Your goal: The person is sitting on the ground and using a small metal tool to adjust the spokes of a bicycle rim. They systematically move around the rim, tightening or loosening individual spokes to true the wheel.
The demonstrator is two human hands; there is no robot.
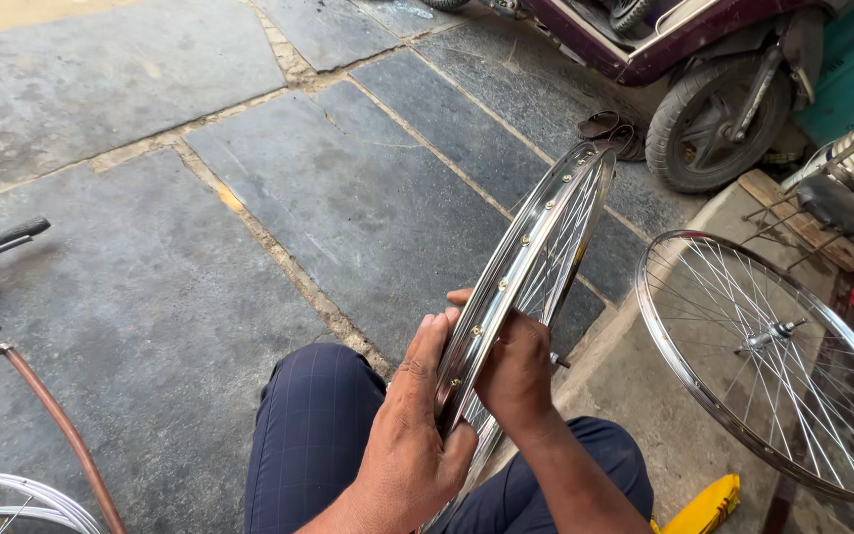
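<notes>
Seated on stone paving, knees in dark checked trousers (pixel 313 435) at the near edge. Between the knees, a chromed bicycle wheel rim (pixel 536 247) stood on edge, tilted slightly right, running from the lap up and away toward the far right, spokes visible on its right face. Left hand (pixel 409 435) laid flat against the rim's near left side, palm on the metal, fingers stretched upward along the curve, thumb low near the lap: pressing and steadying rather than clenched. Right hand (pixel 514 368) curled on the rim's right side, fingers bent over the edge among the spokes; grasping the rim, though whether anything small sits pinched in the fingertips cannot be told. Both hands touching the rim, just beside each other.

To the right, on a paler concrete patch, a second spoked wheel (pixel 773 366) lying flat, axle at its centre. Far right, the rear tyre of a maroon scooter (pixel 709 124), a pair of brown sandals (pixel 613 131) just left of it. A wooden plank (pixel 801 220) beyond the flat wheel. Near right, a yellow object (pixel 709 504) beside the right knee. At the left edge, a brown bicycle frame tube (pixel 46 405) with a black handlebar grip (pixel 12 235), and part of another rim (pixel 22 499) in the near left corner.
</notes>
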